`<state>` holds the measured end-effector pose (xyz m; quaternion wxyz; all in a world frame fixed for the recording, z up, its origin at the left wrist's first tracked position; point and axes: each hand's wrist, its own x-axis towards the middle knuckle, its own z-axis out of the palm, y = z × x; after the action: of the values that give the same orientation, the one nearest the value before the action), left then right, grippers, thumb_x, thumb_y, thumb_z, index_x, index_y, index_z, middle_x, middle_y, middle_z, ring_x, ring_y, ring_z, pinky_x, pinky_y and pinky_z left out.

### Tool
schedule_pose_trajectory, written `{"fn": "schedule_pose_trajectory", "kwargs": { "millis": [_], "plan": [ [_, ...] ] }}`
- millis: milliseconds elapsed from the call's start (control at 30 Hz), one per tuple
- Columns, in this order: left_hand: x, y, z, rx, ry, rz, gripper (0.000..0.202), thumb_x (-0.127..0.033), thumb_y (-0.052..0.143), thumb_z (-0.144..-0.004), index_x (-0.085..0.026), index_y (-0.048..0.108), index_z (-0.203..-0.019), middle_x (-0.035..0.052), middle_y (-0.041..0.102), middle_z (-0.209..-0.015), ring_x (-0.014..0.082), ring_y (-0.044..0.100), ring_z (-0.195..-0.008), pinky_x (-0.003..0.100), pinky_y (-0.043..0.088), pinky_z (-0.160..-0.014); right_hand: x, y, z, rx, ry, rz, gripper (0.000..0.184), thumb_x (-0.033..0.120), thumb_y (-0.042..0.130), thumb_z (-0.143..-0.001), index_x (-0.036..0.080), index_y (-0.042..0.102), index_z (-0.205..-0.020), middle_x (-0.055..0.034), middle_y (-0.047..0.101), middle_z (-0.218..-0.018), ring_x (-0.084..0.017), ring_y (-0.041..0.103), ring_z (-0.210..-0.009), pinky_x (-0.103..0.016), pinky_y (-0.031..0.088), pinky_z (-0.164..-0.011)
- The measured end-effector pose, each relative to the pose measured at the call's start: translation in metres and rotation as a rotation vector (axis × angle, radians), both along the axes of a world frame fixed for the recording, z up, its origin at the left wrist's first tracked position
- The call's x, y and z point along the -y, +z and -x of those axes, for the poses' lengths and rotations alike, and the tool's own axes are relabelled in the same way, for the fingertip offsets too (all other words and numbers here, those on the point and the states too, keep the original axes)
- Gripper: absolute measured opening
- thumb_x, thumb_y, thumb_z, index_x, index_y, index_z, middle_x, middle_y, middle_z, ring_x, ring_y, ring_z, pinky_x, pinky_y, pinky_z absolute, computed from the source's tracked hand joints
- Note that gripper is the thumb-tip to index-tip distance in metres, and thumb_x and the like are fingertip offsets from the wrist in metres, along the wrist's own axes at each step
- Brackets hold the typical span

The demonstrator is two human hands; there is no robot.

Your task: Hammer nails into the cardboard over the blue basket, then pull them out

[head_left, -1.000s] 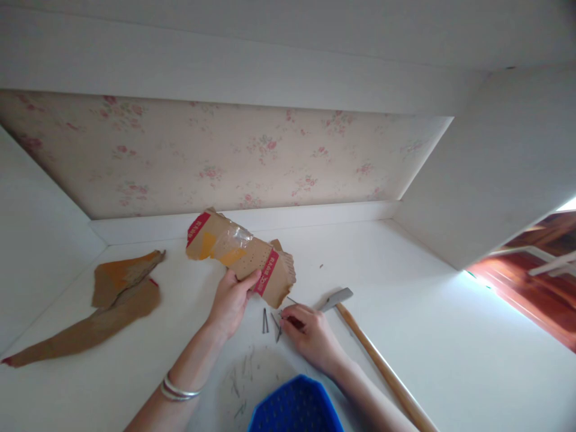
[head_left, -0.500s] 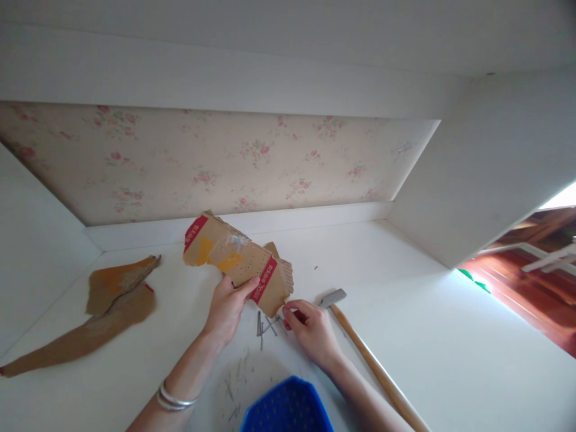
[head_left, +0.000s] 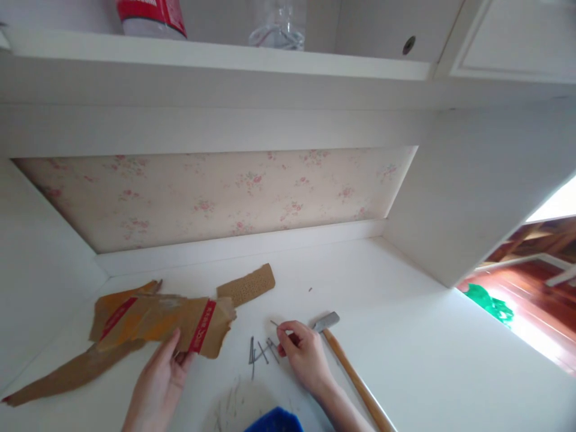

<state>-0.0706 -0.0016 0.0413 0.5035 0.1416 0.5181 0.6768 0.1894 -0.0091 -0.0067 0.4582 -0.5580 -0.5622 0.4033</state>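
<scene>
My left hand (head_left: 158,378) lies with its fingers stretched out against the near edge of a torn brown cardboard package with red bands (head_left: 166,321), which rests flat on the white desk (head_left: 405,348). My right hand (head_left: 302,354) is curled in a pinch over several grey nails (head_left: 260,351) scattered on the desk; a thin nail tip shows at its fingertips. A hammer with a wooden handle (head_left: 355,378) lies just right of that hand, its metal head (head_left: 326,321) beside the fingers.
Torn brown cardboard scraps lie at the left (head_left: 67,372) and behind the package (head_left: 246,285). A blue perforated thing (head_left: 274,421) sits at the bottom edge. Floral wallpaper (head_left: 216,192) backs the alcove. A shelf above holds a red-labelled container (head_left: 150,15) and a clear bottle (head_left: 279,24).
My left hand has carried the cardboard package leftward and laid it flat on the scraps, and its grip has loosened. A perforated piece now lies on its own. The view has tilted up.
</scene>
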Motion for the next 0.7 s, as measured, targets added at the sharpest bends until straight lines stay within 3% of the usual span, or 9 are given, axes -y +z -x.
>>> {"fn": "schedule_pose_trajectory", "kwargs": {
  "millis": [100, 200, 367, 600, 700],
  "plan": [
    [0.015, -0.003, 0.002, 0.097, -0.019, 0.03, 0.017, -0.011, 0.053, -0.092, -0.019, 0.068, -0.094, 0.0038, 0.074, -0.095, 0.0148, 0.071, -0.079, 0.025, 0.062, -0.072, 0.001, 0.002, 0.0, -0.008, 0.009, 0.008, 0.021, 0.033, 0.064, -0.099, 0.016, 0.069, -0.088, 0.0044, 0.069, -0.072, -0.01, 0.064, -0.055, -0.026, 0.055, -0.057],
    [0.025, -0.004, -0.004, 0.168, -0.012, 0.084, 0.017, -0.011, 0.048, -0.091, -0.018, 0.063, -0.088, 0.0036, 0.07, -0.079, 0.0171, 0.07, -0.069, 0.029, 0.062, -0.063, 0.003, 0.003, 0.0, -0.018, 0.011, 0.016, 0.023, 0.035, 0.064, -0.1, 0.016, 0.069, -0.089, 0.0038, 0.07, -0.074, -0.011, 0.065, -0.056, -0.027, 0.056, -0.058],
    [0.035, -0.004, -0.021, 0.152, -0.005, 0.083, 0.013, -0.009, 0.066, -0.084, -0.018, 0.058, -0.079, -0.0053, 0.054, -0.062, 0.009, 0.054, -0.047, 0.017, 0.049, -0.044, 0.004, -0.001, 0.0, -0.044, 0.014, 0.021, 0.026, 0.039, 0.063, -0.1, 0.016, 0.069, -0.09, 0.0038, 0.069, -0.073, -0.012, 0.066, -0.058, -0.028, 0.057, -0.06],
    [0.036, -0.027, -0.017, 0.048, -0.004, 0.132, 0.019, 0.0, 0.071, -0.08, -0.015, 0.06, -0.077, -0.0032, 0.06, -0.064, 0.0097, 0.06, -0.051, 0.017, 0.052, -0.049, 0.004, -0.011, -0.003, -0.104, 0.008, 0.029, 0.026, 0.04, 0.062, -0.1, 0.016, 0.069, -0.095, 0.0049, 0.068, -0.069, -0.014, 0.069, -0.061, -0.032, 0.059, -0.065],
    [0.037, -0.04, -0.008, 0.011, -0.063, 0.133, 0.017, -0.001, 0.074, -0.079, -0.014, 0.063, -0.079, -0.0008, 0.067, -0.071, 0.0102, 0.063, -0.056, 0.018, 0.056, -0.056, 0.014, -0.008, -0.006, -0.149, 0.003, 0.038, 0.033, 0.048, 0.062, -0.099, 0.016, 0.069, -0.094, 0.005, 0.068, -0.065, -0.014, 0.069, -0.059, -0.032, 0.058, -0.064]
  ]
}}
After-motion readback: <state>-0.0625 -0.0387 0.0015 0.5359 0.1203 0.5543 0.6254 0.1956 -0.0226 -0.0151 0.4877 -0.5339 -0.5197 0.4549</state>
